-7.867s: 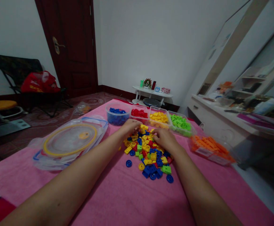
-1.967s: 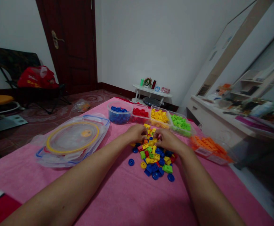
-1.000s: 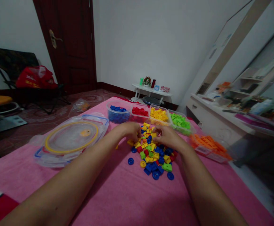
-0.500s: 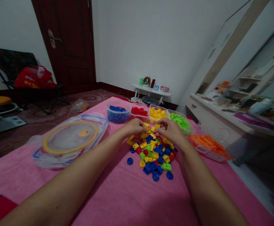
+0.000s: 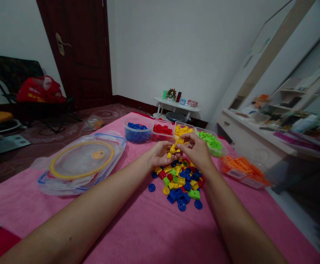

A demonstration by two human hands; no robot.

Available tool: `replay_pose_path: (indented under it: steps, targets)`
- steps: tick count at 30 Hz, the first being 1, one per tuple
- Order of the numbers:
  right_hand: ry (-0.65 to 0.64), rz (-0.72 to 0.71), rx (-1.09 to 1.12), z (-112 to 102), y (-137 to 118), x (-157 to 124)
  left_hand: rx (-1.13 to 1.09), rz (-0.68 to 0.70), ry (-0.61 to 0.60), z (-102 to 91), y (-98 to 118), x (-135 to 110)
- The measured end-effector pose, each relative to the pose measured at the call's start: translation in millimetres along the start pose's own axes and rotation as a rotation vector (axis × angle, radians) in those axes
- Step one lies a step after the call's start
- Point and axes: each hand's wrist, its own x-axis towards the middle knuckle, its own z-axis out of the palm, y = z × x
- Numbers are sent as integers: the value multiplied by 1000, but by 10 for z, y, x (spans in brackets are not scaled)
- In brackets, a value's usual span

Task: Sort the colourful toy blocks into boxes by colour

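Observation:
A heap of small plastic bricks in yellow, blue, red and green lies on the pink cloth. Above its far edge my left hand is turned palm up and cupped round several yellow bricks. My right hand hovers just beside it, fingers pinched on yellow bricks at the left palm. Behind the hands stand tubs of blue bricks, red bricks, yellow bricks and green bricks.
A tub of orange bricks sits at the right. Stacked clear lids lie at the left. Loose blue discs lie near the heap. A white dresser stands right; a folding chair and dark door stand behind.
Both hands have lifted off the heap with yellow bricks. My left hand has turned palm up and my right hand has come over to it.

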Motion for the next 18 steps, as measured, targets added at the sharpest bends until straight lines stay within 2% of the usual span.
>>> replay_pose_path:
  steps: [4,9,15,18]
  targets:
    - [-5,41,5,9,2,-4,-11,4,-51,26,-5,-40]
    - [24,66,122,-14,-37,-1,39,44,-76,3,-11,-27]
    - [36,125,204,-49,-71,3,93,144,39,34,-22,-35]
    - [34,124,159,-48,-15,13,73,144,44,36,-31,-43]
